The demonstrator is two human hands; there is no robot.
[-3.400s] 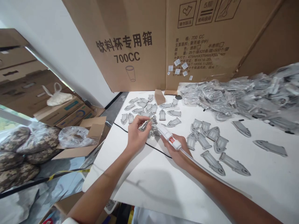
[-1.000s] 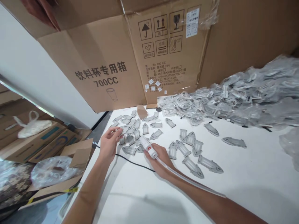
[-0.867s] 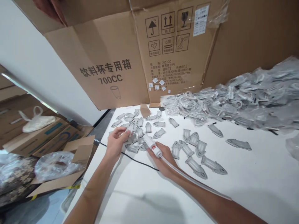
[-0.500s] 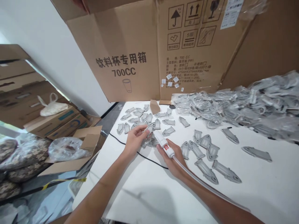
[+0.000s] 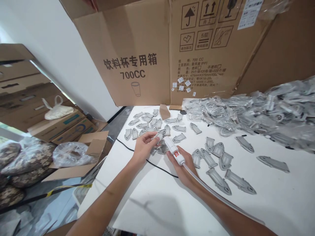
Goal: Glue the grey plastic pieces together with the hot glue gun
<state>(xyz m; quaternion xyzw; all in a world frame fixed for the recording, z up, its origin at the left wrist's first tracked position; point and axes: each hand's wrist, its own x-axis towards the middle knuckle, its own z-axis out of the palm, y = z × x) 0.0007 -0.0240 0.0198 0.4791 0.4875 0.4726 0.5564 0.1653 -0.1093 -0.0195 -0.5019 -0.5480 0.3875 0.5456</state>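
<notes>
Between thumb and fingers, my left hand (image 5: 144,146) pinches a small grey plastic part (image 5: 160,134) above the white table (image 5: 142,200). My right hand (image 5: 182,164) is wrapped round a white handheld tool (image 5: 174,150) with a red switch and a pale cable running back along my right forearm. The tool's tip is close to the held part; whether they touch cannot be made out. Similar grey parts lie behind my hands and to their right, such as one loose part (image 5: 218,180). A few more lie partly hidden under my hands.
A heap of bagged grey parts (image 5: 246,111) covers the back right. Large cardboard boxes (image 5: 137,39) stand behind the table. A black cable (image 5: 159,167) crosses the table by my hands. An open carton (image 5: 98,147) is at left.
The view has shifted slightly, so the scene sits a little further right. Both hands keep nearly the same pose, with the tool and part still held together closely.
</notes>
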